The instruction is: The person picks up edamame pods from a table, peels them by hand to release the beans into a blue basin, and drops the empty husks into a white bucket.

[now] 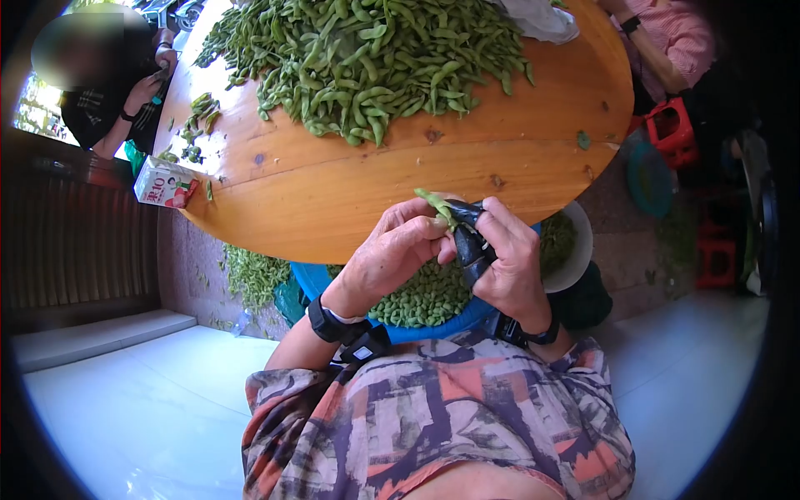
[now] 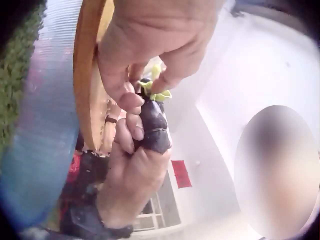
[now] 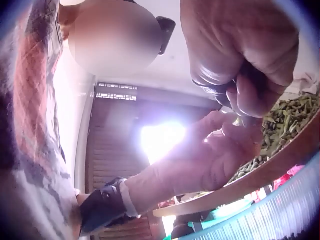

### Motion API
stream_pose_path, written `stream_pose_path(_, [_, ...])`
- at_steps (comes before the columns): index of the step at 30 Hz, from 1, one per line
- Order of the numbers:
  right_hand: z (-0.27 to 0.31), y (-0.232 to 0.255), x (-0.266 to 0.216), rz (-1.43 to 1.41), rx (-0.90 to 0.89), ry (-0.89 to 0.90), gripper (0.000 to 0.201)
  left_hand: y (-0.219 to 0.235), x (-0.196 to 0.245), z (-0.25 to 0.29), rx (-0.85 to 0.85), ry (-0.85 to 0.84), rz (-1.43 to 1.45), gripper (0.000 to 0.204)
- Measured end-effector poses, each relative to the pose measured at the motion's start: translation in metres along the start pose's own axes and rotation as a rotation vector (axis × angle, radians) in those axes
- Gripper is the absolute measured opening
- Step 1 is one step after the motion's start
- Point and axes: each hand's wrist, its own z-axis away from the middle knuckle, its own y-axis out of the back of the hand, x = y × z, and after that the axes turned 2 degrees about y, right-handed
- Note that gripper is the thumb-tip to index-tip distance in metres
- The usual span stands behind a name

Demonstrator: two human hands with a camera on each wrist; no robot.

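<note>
Over the table's near edge, my left hand point(image 1: 398, 242) pinches a green soybean pod point(image 1: 435, 204) between thumb and fingers. My right hand point(image 1: 515, 262) grips the same pod from the other side, its thumb and forefinger wrapped in shiny black coverings point(image 1: 471, 254). Seen from the left wrist, the split green pod point(image 2: 159, 94) sits right at the black-covered tip, between both hands. Below the hands stands a blue basket point(image 1: 310, 279) with shelled green beans point(image 1: 425, 298) in it. From the right wrist, the fingers mostly hide the pod.
A big heap of pods point(image 1: 375, 67) covers the far part of the wooden table point(image 1: 333, 200). A drink carton point(image 1: 162, 183) stands at its left edge. Beside the basket is a white bucket point(image 1: 583, 242). Other people sit at both sides, near red stools point(image 1: 672, 133).
</note>
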Motion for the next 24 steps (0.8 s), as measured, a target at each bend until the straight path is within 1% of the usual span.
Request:
stream_pose_path(4, [-0.002,0.003,-0.002,-0.038,0.004,-0.04,0.035,0.001,-0.001,-0.003,-0.003,0.009,0.005,0.039])
stream_pose_path(6, [-0.001,0.008,0.002,-0.102,-0.029,-0.088,0.036,0.002,0.001,-0.004,-0.067,0.023,-0.072,0.04])
stream_pose_path(7, [-0.001,0.009,0.005,-0.103,-0.031,-0.089,0.036,0.003,0.002,-0.004,-0.066,0.023,-0.071,0.04])
stream_pose_path(9, [0.002,0.013,0.013,-0.148,-0.034,-0.064,0.019,0.004,0.006,-0.002,-0.096,0.13,-0.26,0.037])
stream_pose_path(10, [0.007,0.021,0.013,-0.149,-0.034,-0.064,0.019,0.001,0.009,0.0,-0.095,0.13,-0.26,0.037])
stream_pose_path(11, [0.013,0.033,0.01,-0.37,0.016,-0.33,0.018,-0.006,0.015,0.005,-0.17,0.214,-0.433,0.034])
stream_pose_path(12, [0.019,0.046,0.009,-0.591,0.062,-0.591,0.025,-0.01,0.021,0.009,-0.242,0.292,-0.609,0.031])
stream_pose_path(13, [0.023,0.058,0.012,-0.539,0.145,-0.491,0.034,-0.01,0.025,0.012,-0.353,0.227,-0.895,0.022])
stream_pose_path(14, [0.027,0.073,0.017,-0.49,0.229,-0.388,0.043,-0.014,0.034,0.012,-0.344,0.221,-0.904,0.022])
stream_pose_path(16, [0.051,0.124,0.037,-0.372,0.228,-0.588,0.029,-0.022,0.056,0.013,-0.393,0.126,-1.254,0.017])
stream_pose_path(17, [0.052,0.143,0.039,0.035,0.101,-0.553,0.027,-0.018,0.062,0.015,-0.189,-0.031,-1.354,0.017])
stream_pose_path(18, [0.054,0.157,0.04,0.441,-0.024,-0.502,0.03,-0.011,0.066,0.011,0.116,-0.098,-1.473,0.017])
stream_pose_path(19, [0.059,0.163,0.043,0.441,-0.023,-0.495,0.03,-0.006,0.074,0.003,0.365,-0.219,-1.608,0.012])
stream_pose_path(20, [0.064,0.168,0.046,0.594,-0.014,-0.592,0.037,0.009,0.086,-0.009,0.396,-0.492,-1.801,0.01])
stream_pose_path(21, [0.066,0.17,0.048,0.747,-0.004,-0.69,0.044,0.025,0.094,-0.02,0.476,-0.607,-1.876,0.012])
stream_pose_path(22, [0.063,0.167,0.047,0.745,-0.001,-0.684,0.044,0.031,0.097,-0.027,0.481,-0.612,-1.879,0.012])
stream_pose_path(24, [0.054,0.155,0.04,0.656,0.088,-0.708,0.044,0.036,0.098,-0.038,0.579,-0.47,-1.924,0.015])
